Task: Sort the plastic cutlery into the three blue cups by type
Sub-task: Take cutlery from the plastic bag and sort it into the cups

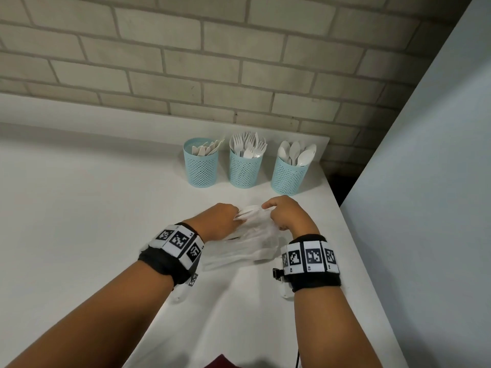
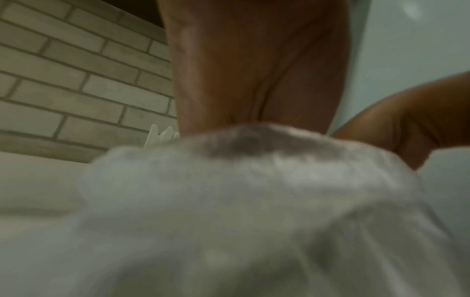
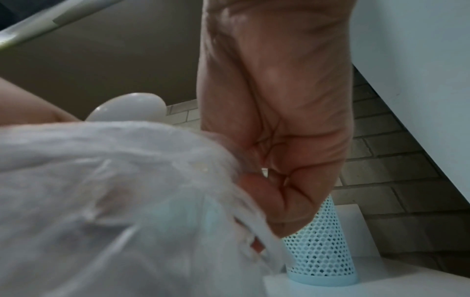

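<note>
Three blue mesh cups stand in a row at the back of the white table: the left cup (image 1: 201, 168) holds knives, the middle cup (image 1: 245, 171) forks, the right cup (image 1: 289, 179) (image 3: 320, 241) spoons. In front of them lies a clear plastic bag (image 1: 239, 251) (image 2: 229, 201) (image 3: 101, 180). My left hand (image 1: 233, 216) grips white cutlery (image 1: 247, 211) sticking out of the bag's mouth; a spoon bowl (image 3: 132, 106) shows there. My right hand (image 1: 268, 208) (image 3: 254, 176) pinches the bag's edge with curled fingers. The bag hides my left fingers in the left wrist view.
A brick wall (image 1: 212, 62) runs behind the cups. A tall pale panel (image 1: 425, 181) stands along the right side, close to the table's right edge (image 1: 353, 248). Bare white tabletop (image 1: 79, 208) spreads to the left. Something dark red (image 1: 220, 362) shows at the near edge.
</note>
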### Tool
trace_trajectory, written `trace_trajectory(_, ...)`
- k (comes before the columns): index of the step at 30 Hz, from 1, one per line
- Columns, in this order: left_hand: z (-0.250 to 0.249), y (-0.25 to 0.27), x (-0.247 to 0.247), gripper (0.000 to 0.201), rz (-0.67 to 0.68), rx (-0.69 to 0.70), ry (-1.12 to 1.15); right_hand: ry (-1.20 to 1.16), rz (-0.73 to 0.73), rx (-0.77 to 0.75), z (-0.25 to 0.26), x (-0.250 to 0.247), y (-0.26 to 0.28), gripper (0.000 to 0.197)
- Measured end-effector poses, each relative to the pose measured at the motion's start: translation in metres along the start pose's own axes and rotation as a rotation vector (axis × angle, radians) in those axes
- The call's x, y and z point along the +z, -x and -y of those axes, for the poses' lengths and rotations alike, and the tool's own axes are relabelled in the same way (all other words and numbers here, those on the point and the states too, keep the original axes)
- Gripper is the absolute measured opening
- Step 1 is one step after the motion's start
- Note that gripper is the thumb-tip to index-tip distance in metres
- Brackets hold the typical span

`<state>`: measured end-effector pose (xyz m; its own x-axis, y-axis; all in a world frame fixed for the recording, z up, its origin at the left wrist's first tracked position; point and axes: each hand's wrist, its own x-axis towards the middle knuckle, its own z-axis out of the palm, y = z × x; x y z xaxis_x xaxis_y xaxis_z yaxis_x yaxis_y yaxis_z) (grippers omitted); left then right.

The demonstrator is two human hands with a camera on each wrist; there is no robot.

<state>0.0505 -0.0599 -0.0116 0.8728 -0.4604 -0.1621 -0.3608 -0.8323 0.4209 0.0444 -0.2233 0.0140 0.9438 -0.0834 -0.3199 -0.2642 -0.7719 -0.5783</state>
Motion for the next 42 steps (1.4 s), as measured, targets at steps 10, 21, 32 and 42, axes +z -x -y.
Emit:
trace_trajectory(10, 0.001, -0.003, -0.017, 0.034, 0.089, -0.100, 0.881, 0.080, 0.038, -0.028, 0.004, -0.001, -0.008, 0.052)
trace_trajectory(21, 0.019, -0.001, -0.026, 0.025, 0.485, -0.175, 1.686, -0.376, 0.055, -0.232, 0.040, -0.002, -0.002, 0.031)
trace_trajectory(32, 0.032, 0.000, -0.021, 0.025, 0.255, -0.075, 1.579, -0.659, -0.056, -0.210, 0.046, 0.024, -0.013, 0.010)
trace_trajectory(42, 0.027, -0.006, -0.013, 0.025, 0.177, -0.114, 1.610, -0.778, -0.107, -0.099, 0.042, 0.028, -0.021, 0.015)
